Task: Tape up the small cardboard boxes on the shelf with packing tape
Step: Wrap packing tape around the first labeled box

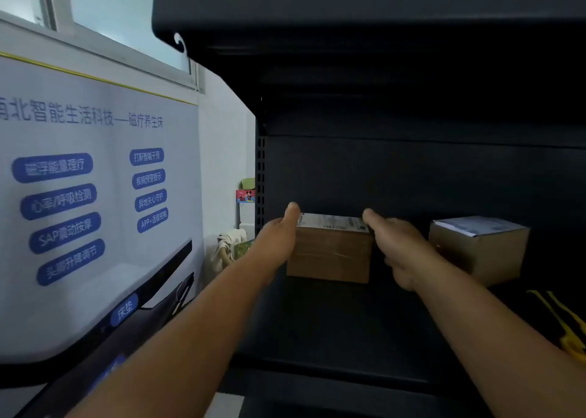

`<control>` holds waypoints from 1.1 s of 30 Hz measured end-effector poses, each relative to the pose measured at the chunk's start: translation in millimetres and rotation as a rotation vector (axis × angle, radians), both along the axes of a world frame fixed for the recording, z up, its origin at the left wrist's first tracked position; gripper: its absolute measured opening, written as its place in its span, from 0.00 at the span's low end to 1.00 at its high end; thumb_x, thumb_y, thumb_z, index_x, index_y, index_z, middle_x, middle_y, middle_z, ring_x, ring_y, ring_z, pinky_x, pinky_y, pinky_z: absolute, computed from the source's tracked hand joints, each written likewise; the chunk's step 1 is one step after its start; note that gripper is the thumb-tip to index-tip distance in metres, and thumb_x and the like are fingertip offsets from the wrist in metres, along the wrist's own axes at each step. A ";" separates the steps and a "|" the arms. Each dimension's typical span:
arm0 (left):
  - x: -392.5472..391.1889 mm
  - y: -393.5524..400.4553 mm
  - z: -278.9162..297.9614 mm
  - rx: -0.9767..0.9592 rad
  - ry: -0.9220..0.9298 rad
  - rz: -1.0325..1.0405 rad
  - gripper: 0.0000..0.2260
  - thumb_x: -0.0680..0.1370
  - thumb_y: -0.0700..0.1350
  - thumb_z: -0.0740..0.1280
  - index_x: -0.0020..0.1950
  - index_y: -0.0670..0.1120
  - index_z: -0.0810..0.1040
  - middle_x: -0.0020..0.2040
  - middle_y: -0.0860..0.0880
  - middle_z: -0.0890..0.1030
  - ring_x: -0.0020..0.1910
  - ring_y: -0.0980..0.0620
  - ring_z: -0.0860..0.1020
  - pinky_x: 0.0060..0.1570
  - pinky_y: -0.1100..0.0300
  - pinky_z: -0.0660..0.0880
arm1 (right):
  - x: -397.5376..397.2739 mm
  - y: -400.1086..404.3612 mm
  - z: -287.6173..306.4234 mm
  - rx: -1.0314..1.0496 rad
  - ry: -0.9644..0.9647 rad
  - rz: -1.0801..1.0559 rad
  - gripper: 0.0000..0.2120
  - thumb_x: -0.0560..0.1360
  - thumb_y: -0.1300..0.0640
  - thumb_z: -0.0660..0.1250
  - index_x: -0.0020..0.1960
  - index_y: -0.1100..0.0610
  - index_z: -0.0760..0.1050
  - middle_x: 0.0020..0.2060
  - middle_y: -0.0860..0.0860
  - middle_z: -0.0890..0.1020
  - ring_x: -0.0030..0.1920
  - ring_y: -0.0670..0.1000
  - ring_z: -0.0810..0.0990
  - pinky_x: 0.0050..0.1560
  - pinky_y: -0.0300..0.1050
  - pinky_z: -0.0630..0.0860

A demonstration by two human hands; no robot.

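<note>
While gripped both sides, box [329,252] near shelf [333,322] edge.

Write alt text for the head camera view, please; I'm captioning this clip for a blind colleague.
Both hands grip a small cardboard box on a dark metal shelf, the left hand on its left side and the right hand on its right. A second cardboard box sits apart to the right, and a yellow tool lies at the far right edge.

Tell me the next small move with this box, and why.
Probably draw the small brown cardboard box with the white label forward off the black shelf: the left hand and right hand clasp its sides, and no tape roll is in view.
</note>
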State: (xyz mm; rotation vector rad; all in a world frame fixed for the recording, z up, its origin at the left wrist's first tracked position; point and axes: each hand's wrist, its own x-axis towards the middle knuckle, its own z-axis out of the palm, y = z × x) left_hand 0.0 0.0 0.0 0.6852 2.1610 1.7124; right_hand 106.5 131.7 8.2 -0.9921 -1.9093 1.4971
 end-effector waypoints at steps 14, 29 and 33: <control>-11.7 -1.1 -9.8 0.265 0.088 -0.073 0.23 0.78 0.47 0.66 0.72 0.48 0.64 0.63 0.50 0.74 0.60 0.52 0.74 0.56 0.58 0.72 | 2.4 -8.4 0.1 -0.104 0.265 -0.092 0.10 0.76 0.41 0.61 0.46 0.46 0.68 0.53 0.50 0.76 0.56 0.52 0.75 0.63 0.55 0.70; 7.5 -14.8 -23.5 0.472 0.166 -0.198 0.05 0.79 0.44 0.64 0.49 0.42 0.72 0.47 0.44 0.83 0.48 0.50 0.83 0.46 0.57 0.80 | 24.5 -11.0 -18.2 -0.217 0.480 -0.139 0.14 0.76 0.45 0.64 0.55 0.53 0.74 0.50 0.54 0.82 0.51 0.53 0.80 0.47 0.49 0.76; 10.9 -13.1 -21.7 0.517 0.084 -0.154 0.08 0.78 0.48 0.64 0.49 0.44 0.73 0.46 0.46 0.80 0.45 0.51 0.81 0.46 0.58 0.79 | 27.9 -11.0 -19.4 -0.179 0.494 -0.131 0.03 0.76 0.55 0.64 0.49 0.52 0.75 0.51 0.54 0.81 0.51 0.53 0.80 0.47 0.48 0.76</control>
